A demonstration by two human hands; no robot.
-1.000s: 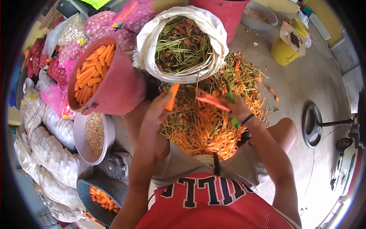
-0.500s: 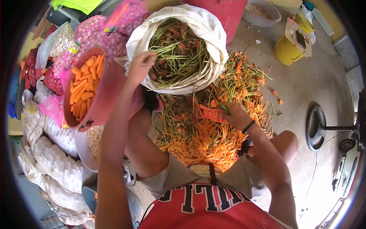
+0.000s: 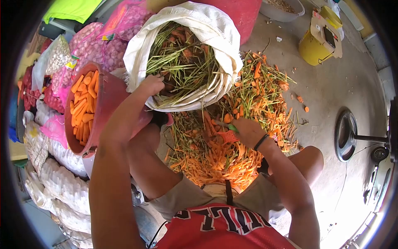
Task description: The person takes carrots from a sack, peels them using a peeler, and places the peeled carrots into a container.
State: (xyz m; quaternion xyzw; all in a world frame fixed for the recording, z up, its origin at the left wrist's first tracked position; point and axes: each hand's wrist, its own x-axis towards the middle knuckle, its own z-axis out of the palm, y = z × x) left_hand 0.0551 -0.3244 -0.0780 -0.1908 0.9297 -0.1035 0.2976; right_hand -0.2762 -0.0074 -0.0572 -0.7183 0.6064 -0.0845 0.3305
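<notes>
A white woven sack (image 3: pixel 230 37) stands open in front of me, full of unpeeled carrots (image 3: pixel 188 54) with long green stalks (image 3: pixel 174 58). My left hand (image 3: pixel 153 85) reaches over its near left rim, fingers curled in among the stalks and carrots; what they grip is hidden. Over the heap of peelings, my right hand (image 3: pixel 248 132) is closed on a green-handled knife (image 3: pixel 233 128), its short blade pointing left. Just below the handle, an orange-red plastic peeler (image 3: pixel 229 136) shows at the same hand, partly covered by it.
A tilted red bucket (image 3: pixel 110 97) of peeled carrots (image 3: pixel 85 108) stands left. Orange peelings (image 3: pixel 224 162) and cut stalks cover the floor between my legs. Pink net bags of bulbs (image 3: pixel 89 39) are back left, a yellow bucket (image 3: pixel 311 52) back right, a wheeled stand (image 3: pixel 346 135) right.
My left hand has moved down and in at the sack's rim, its fingers now curled. My right hand has shifted slightly down and left, and the knife blade now shows. The view has shifted slightly.
</notes>
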